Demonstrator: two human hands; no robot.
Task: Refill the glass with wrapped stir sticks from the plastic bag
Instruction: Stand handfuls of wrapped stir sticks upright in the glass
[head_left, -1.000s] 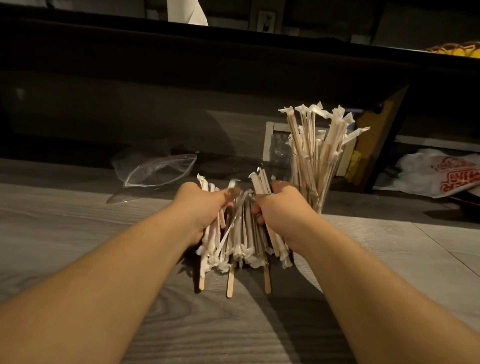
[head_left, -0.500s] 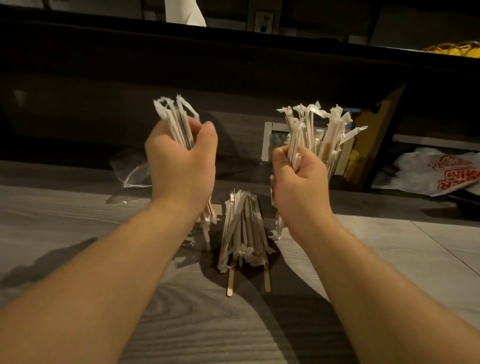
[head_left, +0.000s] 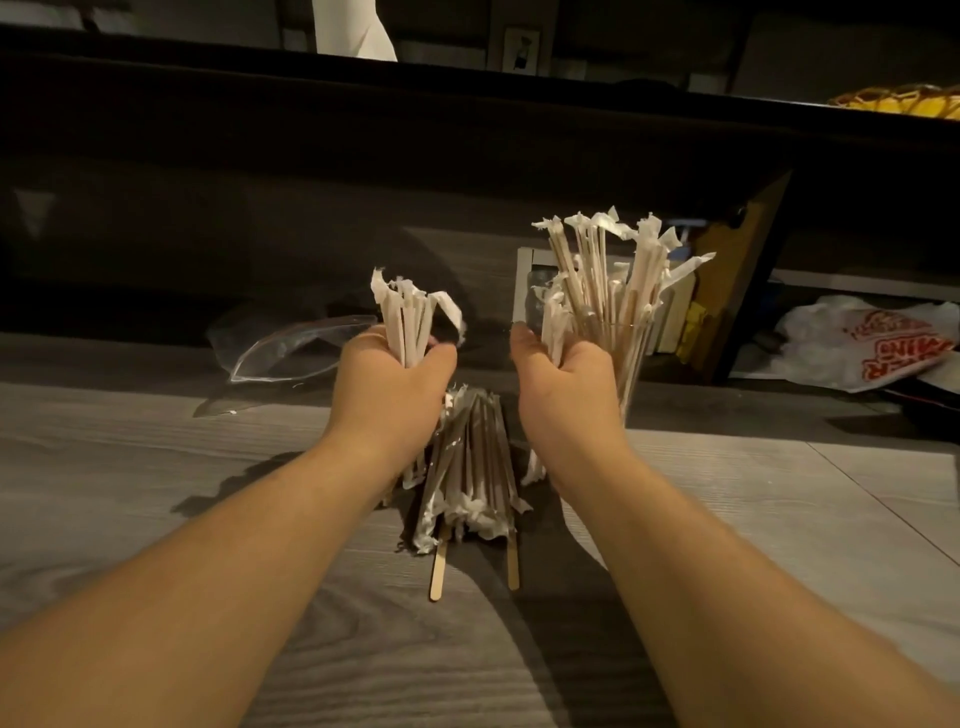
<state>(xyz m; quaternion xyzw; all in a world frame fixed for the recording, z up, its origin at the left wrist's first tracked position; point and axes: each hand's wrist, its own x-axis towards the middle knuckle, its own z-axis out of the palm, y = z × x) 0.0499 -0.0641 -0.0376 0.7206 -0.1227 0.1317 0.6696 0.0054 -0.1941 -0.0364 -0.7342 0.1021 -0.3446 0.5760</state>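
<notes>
The grey wood-grain counter (head_left: 779, 519) was dimly lit. The left hand (head_left: 387, 387) and the right hand (head_left: 563, 387) each gripped a bundle of wrapped stir sticks; more (head_left: 470, 467) lay between them. The glass (head_left: 631, 358) stood far right, part-filled; the plastic bag (head_left: 291, 348) lay far left. Loading was underway; the next move appeared to require lowering the bundles upright into the glass.

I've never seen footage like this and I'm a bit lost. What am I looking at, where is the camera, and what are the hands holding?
No machine here: a person wears a camera on the head, looking down at their own arms. The left hand grips a bundle of wrapped stir sticks; the right hand grips another bundle. A pile of sticks lies between them on the grey table. A glass already holding sticks stands behind the right hand, and a clear plastic bag lies behind the left.
</notes>
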